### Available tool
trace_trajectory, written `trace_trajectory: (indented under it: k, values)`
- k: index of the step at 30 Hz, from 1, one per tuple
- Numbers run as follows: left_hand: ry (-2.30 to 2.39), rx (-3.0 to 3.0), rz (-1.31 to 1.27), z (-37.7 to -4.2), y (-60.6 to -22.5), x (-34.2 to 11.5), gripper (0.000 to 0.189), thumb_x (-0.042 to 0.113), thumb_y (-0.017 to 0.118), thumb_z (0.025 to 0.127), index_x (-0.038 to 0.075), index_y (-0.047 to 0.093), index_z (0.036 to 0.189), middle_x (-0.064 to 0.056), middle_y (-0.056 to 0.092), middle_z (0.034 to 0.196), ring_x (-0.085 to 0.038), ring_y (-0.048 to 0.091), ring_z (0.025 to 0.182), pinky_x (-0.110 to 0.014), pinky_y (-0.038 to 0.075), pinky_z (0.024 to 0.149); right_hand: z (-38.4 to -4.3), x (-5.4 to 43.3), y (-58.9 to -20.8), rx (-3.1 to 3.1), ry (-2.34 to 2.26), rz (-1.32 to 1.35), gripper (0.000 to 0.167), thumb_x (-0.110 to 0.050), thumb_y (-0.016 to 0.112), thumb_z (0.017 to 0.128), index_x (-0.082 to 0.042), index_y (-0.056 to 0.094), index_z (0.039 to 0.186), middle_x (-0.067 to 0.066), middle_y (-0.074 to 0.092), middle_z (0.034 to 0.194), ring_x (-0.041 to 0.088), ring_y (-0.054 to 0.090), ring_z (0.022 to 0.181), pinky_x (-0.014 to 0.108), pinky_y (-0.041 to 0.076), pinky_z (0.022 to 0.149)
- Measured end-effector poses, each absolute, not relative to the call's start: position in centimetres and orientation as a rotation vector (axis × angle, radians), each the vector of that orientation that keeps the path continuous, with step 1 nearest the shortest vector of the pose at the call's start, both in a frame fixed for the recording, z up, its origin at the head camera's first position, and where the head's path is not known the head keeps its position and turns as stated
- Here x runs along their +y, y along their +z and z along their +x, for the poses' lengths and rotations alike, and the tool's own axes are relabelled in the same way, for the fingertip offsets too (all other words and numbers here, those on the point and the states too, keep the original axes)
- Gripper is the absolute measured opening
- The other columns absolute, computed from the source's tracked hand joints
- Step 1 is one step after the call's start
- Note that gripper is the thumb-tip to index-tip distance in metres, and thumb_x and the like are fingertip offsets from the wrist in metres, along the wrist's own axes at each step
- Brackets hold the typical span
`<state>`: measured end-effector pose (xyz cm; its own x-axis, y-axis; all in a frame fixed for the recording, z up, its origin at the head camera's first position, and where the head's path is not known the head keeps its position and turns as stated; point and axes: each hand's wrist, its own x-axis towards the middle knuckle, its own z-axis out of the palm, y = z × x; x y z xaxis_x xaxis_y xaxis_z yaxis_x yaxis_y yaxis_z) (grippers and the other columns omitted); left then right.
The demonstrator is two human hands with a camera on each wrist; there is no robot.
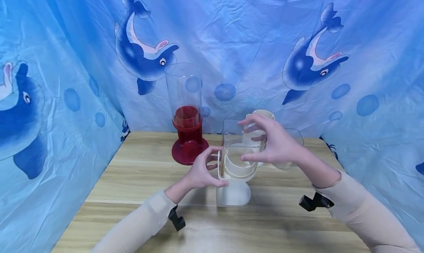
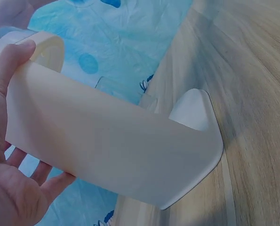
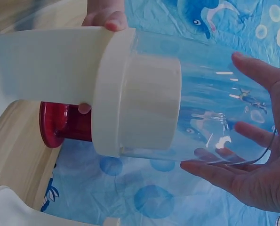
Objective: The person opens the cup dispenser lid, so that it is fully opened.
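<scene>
A white stand (image 1: pixel 233 195) with a flat foot and an upright back stands on the table in front of me. My left hand (image 1: pixel 202 169) grips its upper part, thumb at the near edge and fingers round the far side. In the left wrist view the smooth white back (image 2: pixel 102 136) fills the middle. A clear container (image 3: pixel 205 106) sits over the white ring-shaped collar (image 3: pixel 151 101) at the stand's top. My right hand (image 1: pixel 271 141) holds the container's upper end, with thumb (image 3: pixel 257 70) and fingers on opposite sides.
A red dispenser base (image 1: pixel 188 146) carrying a tall clear cylinder (image 1: pixel 182 84) stands at the back left of the wooden table (image 1: pixel 149 216). Behind my right hand is another white piece (image 1: pixel 263 115), with a clear container (image 1: pixel 296 135) beside it. A blue dolphin curtain (image 1: pixel 232 43) surrounds the table.
</scene>
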<state>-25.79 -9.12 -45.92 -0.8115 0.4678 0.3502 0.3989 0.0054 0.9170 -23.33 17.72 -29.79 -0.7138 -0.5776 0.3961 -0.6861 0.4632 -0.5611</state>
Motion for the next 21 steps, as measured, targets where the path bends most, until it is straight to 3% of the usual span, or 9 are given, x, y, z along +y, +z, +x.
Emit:
trace_trajectory:
  k: [9, 21]
  values:
    - [1.973, 2.191, 0.921, -26.25, -45.93, -9.05, 0.094, 0.005, 0.1, 0.063, 0.019, 0.054, 0.144, -0.009, 0.062, 0.14, -0.03, 0.068, 0.122, -0.053, 0.059, 0.106, -22.86, 17.58, -29.4, -2.559, 0.961, 1.112, 0.086, -0.033, 0.102, 0.071, -0.019, 0.057, 0.143, 0.004, 0.058, 0.145, 0.03, 0.069, 0.126, 0.042, 0.066, 0.091]
    - [1.962, 2.193, 0.941, -26.21, -46.09, -9.09, 0.092, 0.008, 0.099, 0.066, 0.02, 0.053, 0.145, -0.008, 0.06, 0.144, -0.029, 0.066, 0.126, -0.051, 0.058, 0.108, -23.12, 17.74, -29.54, -2.543, 1.017, 1.091, 0.082, -0.031, 0.1, 0.073, -0.02, 0.061, 0.144, 0.002, 0.064, 0.145, 0.026, 0.072, 0.124, 0.035, 0.066, 0.091]
